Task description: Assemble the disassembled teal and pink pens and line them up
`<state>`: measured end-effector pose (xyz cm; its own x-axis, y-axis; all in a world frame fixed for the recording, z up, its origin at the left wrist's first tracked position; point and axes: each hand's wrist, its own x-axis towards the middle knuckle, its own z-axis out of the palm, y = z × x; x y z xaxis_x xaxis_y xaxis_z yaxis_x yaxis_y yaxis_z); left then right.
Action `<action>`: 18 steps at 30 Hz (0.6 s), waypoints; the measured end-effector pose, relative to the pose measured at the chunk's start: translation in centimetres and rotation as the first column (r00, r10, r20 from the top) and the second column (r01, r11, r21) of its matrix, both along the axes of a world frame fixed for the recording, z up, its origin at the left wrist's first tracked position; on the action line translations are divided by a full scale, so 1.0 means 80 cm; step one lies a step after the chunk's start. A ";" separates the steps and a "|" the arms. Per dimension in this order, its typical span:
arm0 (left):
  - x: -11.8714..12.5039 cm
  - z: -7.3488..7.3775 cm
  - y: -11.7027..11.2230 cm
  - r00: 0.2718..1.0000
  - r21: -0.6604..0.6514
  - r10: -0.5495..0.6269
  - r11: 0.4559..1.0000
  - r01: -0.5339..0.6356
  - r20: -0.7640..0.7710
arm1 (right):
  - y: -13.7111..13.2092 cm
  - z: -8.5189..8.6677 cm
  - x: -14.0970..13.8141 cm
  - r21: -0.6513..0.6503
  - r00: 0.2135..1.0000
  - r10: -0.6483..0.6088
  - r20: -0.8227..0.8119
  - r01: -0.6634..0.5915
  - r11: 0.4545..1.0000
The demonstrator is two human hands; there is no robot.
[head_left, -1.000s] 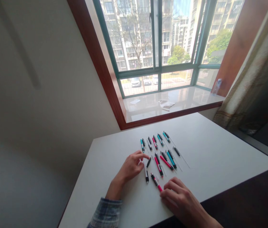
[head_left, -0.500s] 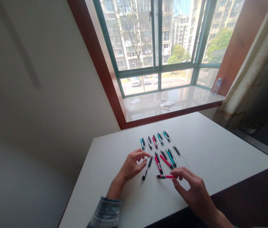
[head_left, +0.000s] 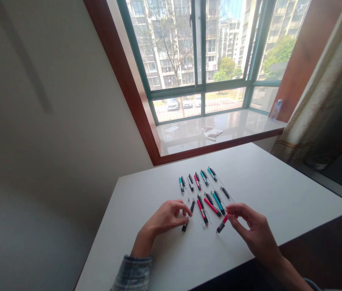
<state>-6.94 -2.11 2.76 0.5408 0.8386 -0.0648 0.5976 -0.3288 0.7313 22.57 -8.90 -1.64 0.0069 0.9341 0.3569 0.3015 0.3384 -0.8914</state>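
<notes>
My right hand (head_left: 246, 222) pinches a pink and black pen barrel (head_left: 222, 224) by its pink end, holding it slanted over the front of the table. My left hand (head_left: 169, 216) has its thumb and index finger closed about the middle of a slim black pen (head_left: 192, 206), whose lower end shows beneath the fingers. Between the hands lies a pink and black pen barrel (head_left: 202, 212) beside a black grip piece. Right of it are another pink barrel (head_left: 212, 206) and a teal barrel (head_left: 218, 203), with black pieces alongside.
Farther back on the white table (head_left: 146, 190) is a row of teal, pink and black pen parts with thin clear refills. A lone black piece (head_left: 225, 192) lies at the right. Behind the table, the window sill holds crumpled paper (head_left: 211, 133) and a clear bottle (head_left: 276, 110).
My left hand has come down and closed on the black pen. My right hand has shifted right, and its pink barrel has swung from lying level to slanting down toward the left.
</notes>
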 end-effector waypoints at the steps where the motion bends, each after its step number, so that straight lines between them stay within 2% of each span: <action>1: 0.001 0.000 0.000 1.000 0.009 0.003 1.000 -0.003 -0.001 | -0.001 -0.001 -0.001 -0.004 1.000 0.011 0.003 -0.011 1.000; 11: 0.015 -0.004 -0.001 0.999 0.066 0.045 0.997 -0.045 -0.009 | -0.002 -0.006 -0.011 -0.086 0.996 0.070 -0.049 -0.074 0.994; 18: 0.019 0.003 -0.005 1.000 0.000 0.025 1.000 -0.025 0.000 | 0.000 -0.021 -0.011 -0.157 0.983 0.096 -0.154 -0.120 0.980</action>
<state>-5.43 -2.51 3.03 0.5193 0.8521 -0.0645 0.6056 -0.3137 0.7313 21.71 -8.92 -3.30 -0.0567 0.9780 0.2009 0.1350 0.2069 -0.9690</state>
